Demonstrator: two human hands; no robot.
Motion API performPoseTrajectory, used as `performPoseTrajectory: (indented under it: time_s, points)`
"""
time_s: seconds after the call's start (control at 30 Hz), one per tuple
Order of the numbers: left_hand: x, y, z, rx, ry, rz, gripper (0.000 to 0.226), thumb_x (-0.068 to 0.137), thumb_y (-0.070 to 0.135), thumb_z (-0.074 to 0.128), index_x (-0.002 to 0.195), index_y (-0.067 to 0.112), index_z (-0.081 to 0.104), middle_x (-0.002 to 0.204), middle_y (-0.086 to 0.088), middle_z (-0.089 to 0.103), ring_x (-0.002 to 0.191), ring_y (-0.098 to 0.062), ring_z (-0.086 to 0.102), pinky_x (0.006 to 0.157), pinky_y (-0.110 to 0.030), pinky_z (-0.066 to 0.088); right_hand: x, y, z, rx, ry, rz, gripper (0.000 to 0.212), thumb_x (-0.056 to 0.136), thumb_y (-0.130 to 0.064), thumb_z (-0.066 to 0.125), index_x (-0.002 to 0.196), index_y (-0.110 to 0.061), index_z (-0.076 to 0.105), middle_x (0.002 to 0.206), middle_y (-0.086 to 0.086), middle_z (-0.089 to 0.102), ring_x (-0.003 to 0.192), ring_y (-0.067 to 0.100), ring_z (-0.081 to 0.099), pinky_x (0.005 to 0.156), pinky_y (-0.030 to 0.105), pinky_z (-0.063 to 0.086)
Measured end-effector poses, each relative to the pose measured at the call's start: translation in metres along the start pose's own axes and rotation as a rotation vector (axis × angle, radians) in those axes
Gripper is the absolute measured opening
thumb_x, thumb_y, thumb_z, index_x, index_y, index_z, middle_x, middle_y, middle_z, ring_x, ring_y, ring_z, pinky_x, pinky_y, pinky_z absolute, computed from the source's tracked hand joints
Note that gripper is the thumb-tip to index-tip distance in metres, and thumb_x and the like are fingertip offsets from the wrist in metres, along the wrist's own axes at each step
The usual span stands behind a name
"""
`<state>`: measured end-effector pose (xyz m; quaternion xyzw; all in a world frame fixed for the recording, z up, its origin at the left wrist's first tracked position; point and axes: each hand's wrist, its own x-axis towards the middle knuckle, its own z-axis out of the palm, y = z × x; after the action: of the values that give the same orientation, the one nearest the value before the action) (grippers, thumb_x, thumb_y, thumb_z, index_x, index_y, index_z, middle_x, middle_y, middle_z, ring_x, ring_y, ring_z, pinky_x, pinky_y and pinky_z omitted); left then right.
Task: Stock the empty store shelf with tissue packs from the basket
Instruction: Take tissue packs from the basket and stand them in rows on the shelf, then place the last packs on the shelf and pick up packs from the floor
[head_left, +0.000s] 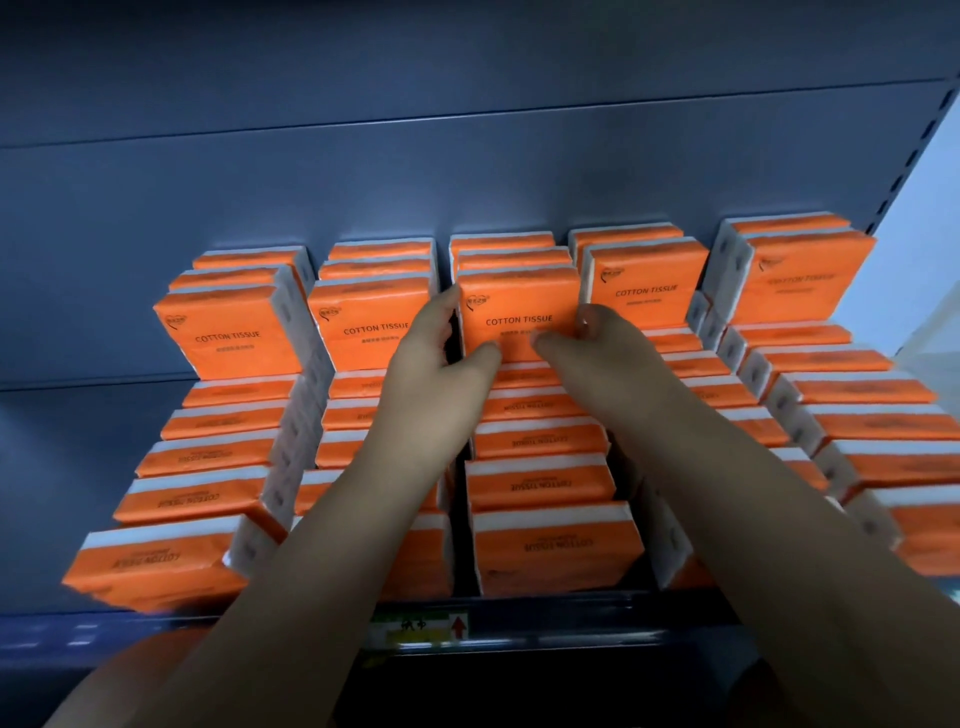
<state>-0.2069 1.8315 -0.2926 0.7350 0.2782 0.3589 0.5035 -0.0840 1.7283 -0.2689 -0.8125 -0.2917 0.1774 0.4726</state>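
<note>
Two hands meet on one tissue pack (519, 312), and I read both as gripping it. The left hand (436, 364) runs its fingers up the pack's left edge with the thumb pressed on the orange front. The right hand (602, 343) curls its fingers round the right edge, thumb also on the front. The pack stands upright with its COTTON TISSUE lettering facing me, in the middle column at the far end of the shelf, touching the upright packs behind it. Nearer than it, the stocked packs (550, 545) of that column lie in a stepped run with their print upside down, reaching to the front rail (597, 613). Four more columns flank it, two left and two right, each with upright packs far back against the grey back panel (467, 166). A price label (421, 626) with a red arrow sits on the rail, just left of the middle. Below the rail at near left I see a blurred orange shape; I cannot tell what it is.
</note>
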Motion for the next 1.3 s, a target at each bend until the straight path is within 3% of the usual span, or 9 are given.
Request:
performPoseTrajectory:
  time_s: [0.1,0.17,0.23,0.33,0.53,0.7,0.83,1.03,1.3]
  points:
    - [-0.013,0.013,0.0,0.104,0.093,0.051,0.041,0.095,0.012,0.062,0.106,0.051,0.058,0.093,0.041,0.065,0.095,0.021,0.059,0.078,0.002,0.039,-0.011,0.004,-0.007,-0.021,0.026,0.036,0.026,0.095,-0.046,0.059,0.102,-0.021,0.059,0.094,-0.005,0.065,0.084,0.013,0.061,0.065,0.028,0.044]
    - [-0.024,0.019,0.003,0.223,0.173,0.141,0.039,0.096,0.015,0.062,0.098,0.053,0.054,0.098,0.034,0.061,0.1,0.012,0.057,0.079,0.0,0.036,-0.02,0.005,-0.007,-0.071,0.104,0.03,0.032,0.097,-0.047,0.056,0.092,-0.016,0.053,0.087,-0.004,0.06,0.077,0.011,0.055,0.059,0.028,0.037]
    - [-0.032,0.021,0.007,0.308,0.2,0.201,0.033,0.097,0.02,0.062,0.124,0.04,0.061,0.12,0.02,0.061,0.117,-0.002,0.055,0.09,-0.006,0.035,-0.03,0.004,-0.003,-0.148,0.249,-0.048,0.036,0.099,-0.048,0.053,0.09,-0.013,0.052,0.083,-0.001,0.06,0.072,0.013,0.054,0.054,0.029,0.03]
    - [-0.038,0.023,0.012,0.41,0.18,0.255,0.05,0.099,0.024,0.062,0.147,0.012,0.053,0.142,-0.002,0.058,0.13,-0.011,0.048,0.096,0.003,0.023,-0.041,0.002,0.004,-0.231,0.377,-0.161,0.035,0.101,-0.046,0.05,0.094,-0.012,0.051,0.084,0.003,0.061,0.066,0.017,0.049,0.054,0.033,0.027]
    - [-0.049,0.03,0.015,0.541,0.113,0.364,0.056,0.099,0.035,0.051,0.146,0.005,0.053,0.148,-0.01,0.056,0.142,-0.025,0.046,0.119,-0.03,0.032,-0.053,0.012,0.003,-0.319,0.356,-0.386,0.032,0.103,-0.042,0.05,0.111,-0.014,0.064,0.104,0.009,0.07,0.099,0.032,0.062,0.07,0.035,0.037]
    - [-0.064,0.04,0.019,0.817,0.118,0.462,0.064,0.099,0.047,0.045,0.147,0.004,0.052,0.158,-0.017,0.046,0.151,-0.04,0.034,0.121,-0.055,0.031,-0.084,0.032,-0.038,-0.472,0.422,-0.493,0.061,0.102,-0.045,0.047,0.146,-0.003,0.054,0.149,0.017,0.056,0.143,0.037,0.044,0.118,0.046,0.035]
    - [-0.09,0.064,0.058,0.89,0.018,0.584,0.066,0.098,0.052,0.044,0.148,0.01,0.052,0.163,-0.012,0.041,0.155,-0.036,0.026,0.123,-0.057,0.026,-0.122,0.058,-0.086,-0.526,0.53,-0.405,0.068,0.1,-0.049,0.042,0.151,-0.005,0.047,0.158,0.016,0.046,0.151,0.036,0.034,0.123,0.05,0.028]
    - [-0.152,0.093,0.161,0.665,-0.263,0.705,0.066,0.095,0.052,0.042,0.143,0.011,0.058,0.157,-0.012,0.05,0.151,-0.036,0.034,0.121,-0.055,0.032,-0.218,0.12,-0.168,-0.53,0.67,-0.082,0.07,0.101,-0.055,0.038,0.159,-0.014,0.038,0.166,0.004,0.035,0.157,0.023,0.021,0.127,0.042,0.021]
    - [-0.278,0.118,0.284,0.424,-0.882,0.744,0.073,0.095,0.062,0.045,0.155,0.021,0.044,0.165,0.002,0.038,0.157,-0.023,0.021,0.126,-0.046,0.024,-0.375,0.205,-0.239,-0.535,0.88,0.339,0.065,0.106,-0.052,0.04,0.159,-0.015,0.035,0.167,0.003,0.031,0.158,0.02,0.017,0.128,0.039,0.017]
